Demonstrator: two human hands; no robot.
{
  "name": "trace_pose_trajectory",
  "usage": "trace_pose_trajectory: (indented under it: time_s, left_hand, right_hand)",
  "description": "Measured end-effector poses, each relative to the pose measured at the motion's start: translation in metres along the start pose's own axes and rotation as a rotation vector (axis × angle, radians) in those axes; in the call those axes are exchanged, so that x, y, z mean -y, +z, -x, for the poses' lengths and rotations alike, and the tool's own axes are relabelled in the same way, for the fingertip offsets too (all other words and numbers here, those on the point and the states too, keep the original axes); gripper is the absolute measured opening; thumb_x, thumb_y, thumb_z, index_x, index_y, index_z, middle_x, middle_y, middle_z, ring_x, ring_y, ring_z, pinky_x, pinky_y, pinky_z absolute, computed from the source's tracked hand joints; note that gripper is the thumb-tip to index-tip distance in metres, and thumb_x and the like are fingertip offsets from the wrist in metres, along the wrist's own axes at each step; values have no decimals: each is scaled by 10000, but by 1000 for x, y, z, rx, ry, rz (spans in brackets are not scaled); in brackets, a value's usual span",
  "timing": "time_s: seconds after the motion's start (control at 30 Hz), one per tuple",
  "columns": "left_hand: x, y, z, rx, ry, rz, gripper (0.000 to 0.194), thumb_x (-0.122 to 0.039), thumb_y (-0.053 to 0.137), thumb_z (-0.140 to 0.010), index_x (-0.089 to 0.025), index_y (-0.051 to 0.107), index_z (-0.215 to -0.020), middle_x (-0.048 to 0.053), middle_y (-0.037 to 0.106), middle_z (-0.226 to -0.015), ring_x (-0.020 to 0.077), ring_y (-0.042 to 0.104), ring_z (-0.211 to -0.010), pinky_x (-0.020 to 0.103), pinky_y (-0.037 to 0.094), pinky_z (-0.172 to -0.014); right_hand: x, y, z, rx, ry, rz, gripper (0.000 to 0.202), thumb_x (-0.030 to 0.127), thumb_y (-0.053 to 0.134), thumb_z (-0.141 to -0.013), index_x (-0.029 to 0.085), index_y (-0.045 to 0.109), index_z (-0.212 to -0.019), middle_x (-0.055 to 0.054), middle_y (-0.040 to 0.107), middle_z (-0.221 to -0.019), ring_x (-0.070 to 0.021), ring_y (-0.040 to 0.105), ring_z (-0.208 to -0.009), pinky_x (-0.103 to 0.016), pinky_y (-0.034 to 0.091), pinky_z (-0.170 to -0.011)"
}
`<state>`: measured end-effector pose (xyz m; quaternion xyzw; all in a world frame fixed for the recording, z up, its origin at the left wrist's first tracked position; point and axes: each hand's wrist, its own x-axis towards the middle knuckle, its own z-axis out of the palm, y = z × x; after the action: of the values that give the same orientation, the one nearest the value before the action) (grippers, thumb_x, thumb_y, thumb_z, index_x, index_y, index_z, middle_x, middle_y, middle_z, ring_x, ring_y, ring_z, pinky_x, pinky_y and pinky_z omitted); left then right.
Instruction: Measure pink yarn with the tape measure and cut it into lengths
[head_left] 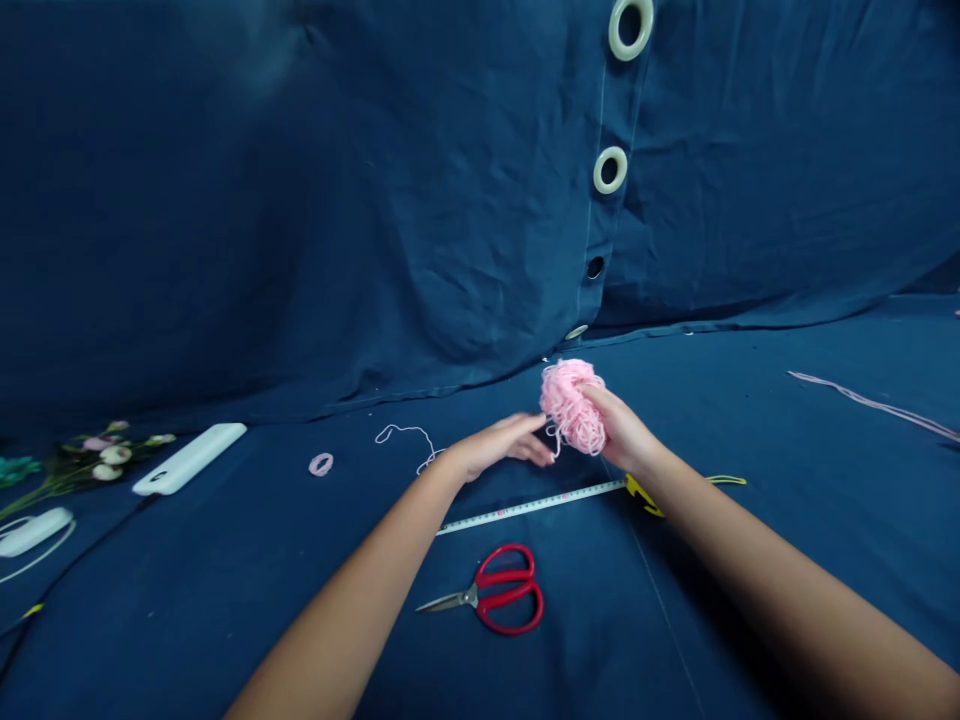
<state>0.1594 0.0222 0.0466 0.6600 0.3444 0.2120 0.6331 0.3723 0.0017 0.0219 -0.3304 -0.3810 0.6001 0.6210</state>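
My right hand (621, 425) grips a loose ball of pink yarn (574, 405), its fingers partly hidden behind the strands. Just left of the ball, my left hand (514, 440) has its fingers stretched out and apart, the tips close to a small loop hanging from the yarn. Whether they touch that loop I cannot tell. A thin pale strand (405, 429) lies on the blue cloth and runs behind my left wrist. Below both hands, a white tape measure (532, 506) is pulled out from its yellow case (643, 495), partly covered by my right forearm. Red-handled scissors (487, 592) lie nearer me, blades pointing left.
A small pink yarn ring (321, 464) lies left of my left arm. Farther left are a white power strip (190, 459), a black cable (82, 555), a white plug (34, 532) and artificial flowers (112, 456). Pink strands (870, 400) lie far right. A blue curtain (450, 200) hangs behind.
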Motion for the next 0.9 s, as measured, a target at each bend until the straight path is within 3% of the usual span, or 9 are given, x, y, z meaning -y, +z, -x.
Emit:
trace_pose_trajectory:
  time_s: [0.07,0.1,0.2,0.3,0.47,0.6,0.9]
  left_hand:
    - [3,-3,1,138,-39,2,411,-584,658,-922,-176,706,-937,-18,532,-608,128,517,-561,288,481,-644]
    - [4,-5,1,115,-21,18,416,-588,683,-903,-181,661,-818,-49,439,-565,101,414,-497,258,410,-553]
    - [3,-10,-3,-126,82,147,491,-587,718,-868,-206,471,-681,-79,319,-571,68,225,-448,233,180,-438]
    - [-5,-21,-6,-294,187,240,508,-519,721,-868,-223,367,-656,-90,260,-554,60,172,-440,223,100,-428]
    - [-23,-46,1,-450,328,289,528,-456,703,-858,-231,275,-646,-108,189,-541,51,136,-434,207,93,-414]
    - [-35,-62,10,-538,418,316,541,-421,694,-859,-231,242,-631,-109,174,-539,49,134,-428,204,107,-402]
    - [-43,-75,20,-579,542,313,522,-328,630,-868,-225,214,-571,-89,157,-533,60,149,-425,222,140,-403]
  right_hand:
    - [2,-17,-11,-127,-46,-44,336,418,720,-862,218,712,-1133,-79,781,-1081,-268,738,-983,-400,613,-831]
    - [2,-25,-17,-194,-61,-63,314,423,709,-861,221,711,-1102,-76,784,-1032,-267,742,-934,-395,619,-775]
    - [3,-49,-28,-370,-98,-124,249,420,699,-849,229,698,-1009,-56,770,-870,-251,734,-762,-372,611,-623]
    - [5,-63,-33,-469,-139,-165,182,367,706,-842,223,675,-949,-12,732,-776,-192,706,-660,-301,596,-572]
    - [11,-71,-37,-555,-220,-219,113,261,657,-871,199,665,-966,17,724,-788,-131,699,-658,-216,602,-591]
    - [13,-74,-39,-597,-233,-248,111,221,612,-901,174,669,-983,6,726,-793,-131,700,-632,-220,608,-561]
    - [22,-82,-37,-702,-268,-249,212,153,522,-925,170,663,-1083,-33,767,-920,-162,751,-750,-279,651,-644]
